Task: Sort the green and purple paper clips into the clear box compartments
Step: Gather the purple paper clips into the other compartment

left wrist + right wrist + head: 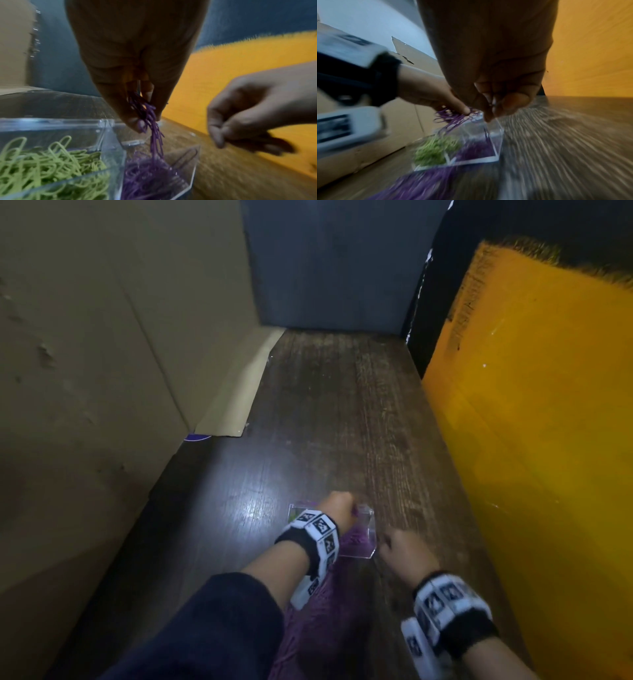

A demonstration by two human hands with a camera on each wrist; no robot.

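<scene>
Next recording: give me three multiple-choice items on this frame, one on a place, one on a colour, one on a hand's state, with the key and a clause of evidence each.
1. Where do the green paper clips lie?
A. in a compartment of the clear box
B. on the yellow panel
C. in the right hand

2. What colour are the clips that the left hand pinches?
A. green
B. purple
C. yellow

3. How is the right hand?
A. flat on the table
B. inside the box
C. fingers curled, beside the box

Key: A, clear walls surround them; B, a bunch of purple paper clips hangs from its fingertips; C, it hovers right of the box.
</scene>
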